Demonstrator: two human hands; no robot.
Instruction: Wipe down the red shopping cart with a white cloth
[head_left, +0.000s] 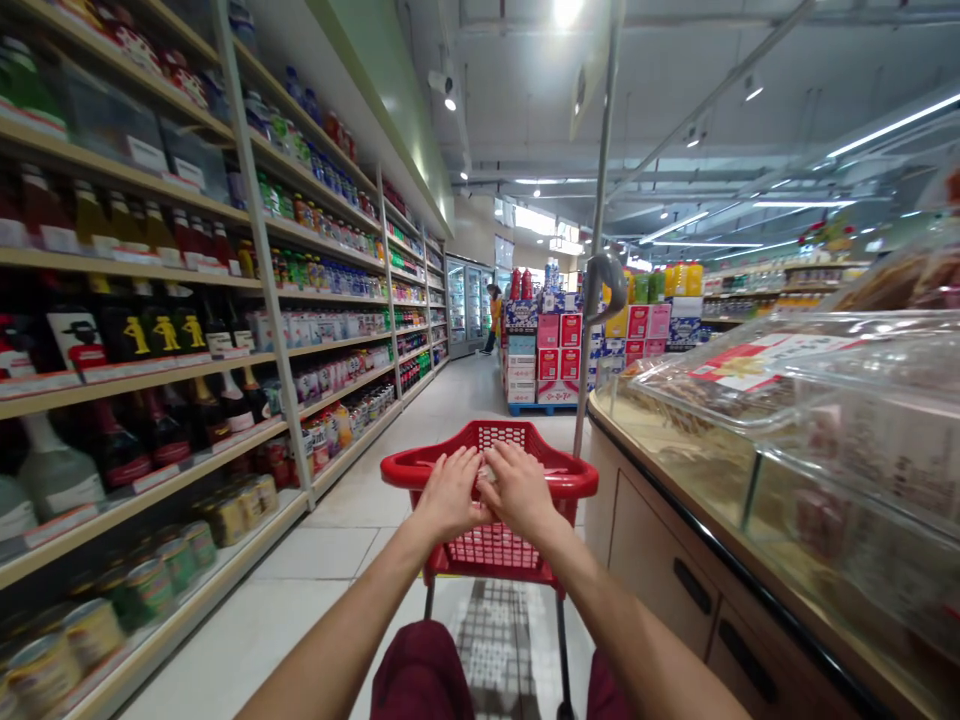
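Note:
In the head view a red plastic shopping cart (487, 548) stands straight in front of me, its basket made of open mesh. My left hand (452, 492) lies over the middle of the cart's red handle (577, 484), fingers bent forward across it and thumb on the near side. Beside it, almost touching, my right hand (517, 487) curls over the same bar. A small whitish bit (486, 474) shows between the two hands; I cannot make out what it is. The fingertips are partly hidden, and the little of the basket's inside that shows is pink-red mesh.
Tall shelves (225, 360) of bottles and cans line the left side. A wooden counter (675, 520) with clear plastic covers runs close on the right. Ahead, a metal pole (600, 180) stands before stacked drink cartons (551, 350). A person (493, 318) is farther down the tiled aisle.

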